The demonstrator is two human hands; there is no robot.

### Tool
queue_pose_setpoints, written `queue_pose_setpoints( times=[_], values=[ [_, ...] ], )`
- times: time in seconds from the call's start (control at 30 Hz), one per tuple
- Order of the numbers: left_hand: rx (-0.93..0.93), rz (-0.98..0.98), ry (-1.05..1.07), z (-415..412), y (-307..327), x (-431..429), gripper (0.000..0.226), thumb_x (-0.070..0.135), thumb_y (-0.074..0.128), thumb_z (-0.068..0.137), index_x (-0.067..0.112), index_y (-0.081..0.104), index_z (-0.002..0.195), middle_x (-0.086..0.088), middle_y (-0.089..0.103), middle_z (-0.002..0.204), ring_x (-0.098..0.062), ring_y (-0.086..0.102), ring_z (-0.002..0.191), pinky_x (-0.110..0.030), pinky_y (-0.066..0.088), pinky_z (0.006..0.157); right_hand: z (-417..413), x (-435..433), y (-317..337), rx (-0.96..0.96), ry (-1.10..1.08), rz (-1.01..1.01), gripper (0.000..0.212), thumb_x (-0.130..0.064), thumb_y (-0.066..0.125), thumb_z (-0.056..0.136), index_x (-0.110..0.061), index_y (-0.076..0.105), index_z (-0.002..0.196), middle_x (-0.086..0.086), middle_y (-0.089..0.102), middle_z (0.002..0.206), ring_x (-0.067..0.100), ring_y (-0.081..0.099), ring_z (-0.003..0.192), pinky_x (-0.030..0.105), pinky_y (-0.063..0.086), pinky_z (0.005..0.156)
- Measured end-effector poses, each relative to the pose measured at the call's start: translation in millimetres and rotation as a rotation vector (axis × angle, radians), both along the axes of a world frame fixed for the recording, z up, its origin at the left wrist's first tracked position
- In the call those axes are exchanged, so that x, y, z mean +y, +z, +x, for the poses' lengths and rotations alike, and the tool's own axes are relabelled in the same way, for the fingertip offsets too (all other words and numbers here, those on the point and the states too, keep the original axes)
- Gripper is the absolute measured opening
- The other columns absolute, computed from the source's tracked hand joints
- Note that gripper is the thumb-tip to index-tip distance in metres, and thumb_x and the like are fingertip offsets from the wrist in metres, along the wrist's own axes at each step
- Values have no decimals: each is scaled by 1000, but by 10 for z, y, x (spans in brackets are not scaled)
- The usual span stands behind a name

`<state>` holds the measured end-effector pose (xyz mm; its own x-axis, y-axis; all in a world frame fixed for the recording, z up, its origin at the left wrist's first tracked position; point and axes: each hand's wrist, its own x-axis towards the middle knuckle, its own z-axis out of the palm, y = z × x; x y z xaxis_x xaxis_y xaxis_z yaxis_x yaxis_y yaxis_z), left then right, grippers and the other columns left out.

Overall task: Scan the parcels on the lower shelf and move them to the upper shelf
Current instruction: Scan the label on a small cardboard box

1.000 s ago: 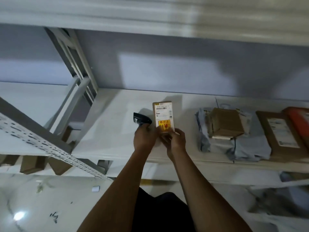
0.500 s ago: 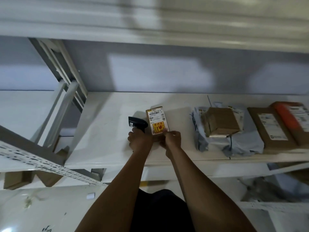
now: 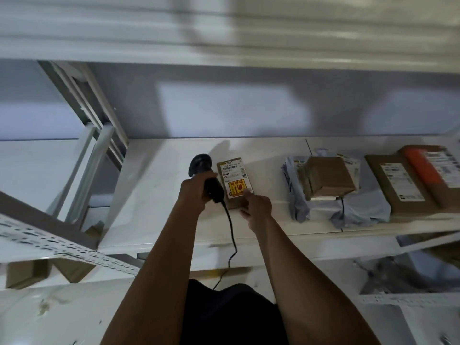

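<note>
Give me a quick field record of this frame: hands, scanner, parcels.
left hand: grips the scanner, head beside the small parcel
right hand: holds the small parcel's near corner
small parcel: on the shelf, label up
other parcels: brown box on a grey bag, flat brown parcel, orange-marked parcel overlapping it, to the right
scanner cable: hangs over the shelf's front edge

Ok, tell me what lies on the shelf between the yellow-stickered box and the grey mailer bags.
Nothing: the head view shows bare white shelf between the box and the grey mailer bags. The right hand pinches the box's near corner.
</note>
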<state>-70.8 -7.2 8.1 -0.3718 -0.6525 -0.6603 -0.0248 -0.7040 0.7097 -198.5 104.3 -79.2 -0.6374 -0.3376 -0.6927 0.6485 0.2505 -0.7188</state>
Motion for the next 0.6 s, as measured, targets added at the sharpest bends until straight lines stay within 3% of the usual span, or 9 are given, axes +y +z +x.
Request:
queue_pose_setpoints(
  times=[0.13,0.27,0.37,0.6],
  values=[
    [220,47,-107,9,314,-38,23,10,71,91,2,65,112,-16,75,97,-29,73,93,-42,57,97,13,-5,61,-61,-33,-15,20,-22,78,88,-13,60,92,15,67,109,31,66,102,40,59,76],
    [286,31,-144,10,554,-27,31,11,72,92,1,61,120,-22,74,116,-33,71,110,-44,54,104,28,-13,62,-53,-28,-24,32,-25,78,88,-9,62,112,14,68,115,30,66,106,37,59,75],
    [331,46,-145,9,714,-28,27,10,70,93,2,61,117,-22,75,110,-32,73,106,-44,53,106,49,-21,44,-3,-10,-5,38,-28,76,90,-8,61,119,12,68,113,27,66,104,35,59,75],
    [444,21,-170,10,1038,17,15,15,63,99,4,64,110,-18,77,99,-27,73,98,-32,63,83,50,-5,39,5,-8,-2,39,-29,77,88,-10,62,119,12,69,111,27,67,102,36,60,72]
  ],
)
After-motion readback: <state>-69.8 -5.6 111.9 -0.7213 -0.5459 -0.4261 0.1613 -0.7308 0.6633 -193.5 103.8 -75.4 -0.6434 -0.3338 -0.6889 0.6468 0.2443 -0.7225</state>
